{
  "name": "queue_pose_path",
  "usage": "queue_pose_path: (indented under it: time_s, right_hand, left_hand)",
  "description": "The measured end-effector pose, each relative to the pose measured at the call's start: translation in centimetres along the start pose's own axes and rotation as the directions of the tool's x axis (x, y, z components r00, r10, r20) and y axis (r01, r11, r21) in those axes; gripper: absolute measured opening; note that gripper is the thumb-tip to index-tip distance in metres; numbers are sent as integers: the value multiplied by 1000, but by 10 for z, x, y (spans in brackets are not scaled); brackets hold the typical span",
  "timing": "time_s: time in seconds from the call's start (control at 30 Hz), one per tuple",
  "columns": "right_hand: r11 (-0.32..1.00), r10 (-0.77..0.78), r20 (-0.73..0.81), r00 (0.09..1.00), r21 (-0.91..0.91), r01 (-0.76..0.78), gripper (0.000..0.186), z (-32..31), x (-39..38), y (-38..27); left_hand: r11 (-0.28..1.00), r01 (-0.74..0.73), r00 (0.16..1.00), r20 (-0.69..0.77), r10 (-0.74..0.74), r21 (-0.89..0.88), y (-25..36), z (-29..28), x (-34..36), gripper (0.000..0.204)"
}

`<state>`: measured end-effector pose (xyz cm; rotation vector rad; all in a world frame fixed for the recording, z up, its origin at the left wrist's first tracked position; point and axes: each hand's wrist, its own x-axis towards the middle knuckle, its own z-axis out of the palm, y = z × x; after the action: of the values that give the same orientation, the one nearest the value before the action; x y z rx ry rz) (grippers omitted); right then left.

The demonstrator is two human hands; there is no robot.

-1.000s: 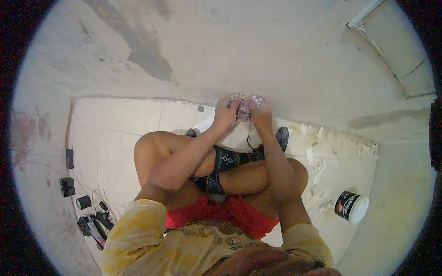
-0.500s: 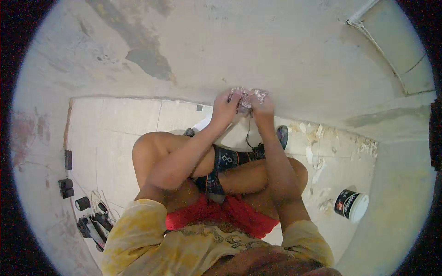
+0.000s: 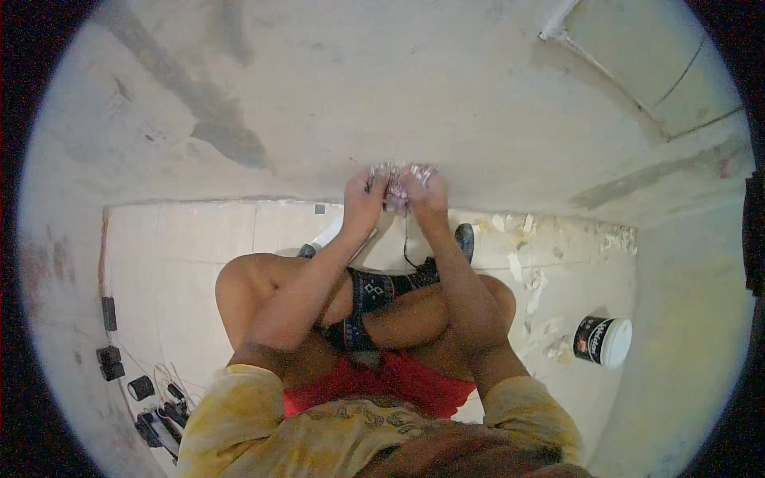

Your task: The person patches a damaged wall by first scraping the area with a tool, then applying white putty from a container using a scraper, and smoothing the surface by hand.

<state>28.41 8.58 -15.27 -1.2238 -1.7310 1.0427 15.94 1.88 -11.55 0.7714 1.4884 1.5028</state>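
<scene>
Both my hands meet ahead of my crossed legs, close to the wall. Between them is a crumpled shiny bundle (image 3: 394, 186), silvery with pinkish-brown patches, like foil or thin plastic; I cannot tell which. My left hand (image 3: 363, 195) is closed on its left side, thumb and fingers pinching the edge. My right hand (image 3: 430, 195) grips the right side, its fingers somewhat blurred. A thin dark cord (image 3: 406, 241) shows below the bundle, beside my right forearm; whether it joins the bundle is unclear.
A pale patched wall (image 3: 358, 88) rises ahead. On the light tiled floor (image 3: 179, 279), a white bucket with a dark label (image 3: 591, 340) lies at right. Black devices and cords (image 3: 163, 418) lie at lower left. Peeling flakes (image 3: 514, 267) mark the floor near the wall.
The whole view has shifted, so the wall, floor and legs sit lower and further left in the picture. Both hands still hold the crumpled bundle.
</scene>
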Motion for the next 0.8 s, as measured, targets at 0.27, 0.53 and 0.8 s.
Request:
queue_pose_path:
  time_s: [0.27, 0.53, 0.8]
  right_hand:
    - [991, -112, 103, 988, 86, 103, 30, 16, 5, 26]
    - [920, -382, -45, 923, -113, 375, 24, 29, 1, 32]
    - [907, -407, 136, 903, -57, 418, 23, 19, 5, 29]
  left_hand:
    - [933, -159, 982, -41, 182, 322, -46, -24, 21, 32]
    - [973, -101, 994, -27, 108, 208, -71, -27, 24, 33]
    - [980, 157, 987, -24, -161, -121, -67, -14, 16, 36]
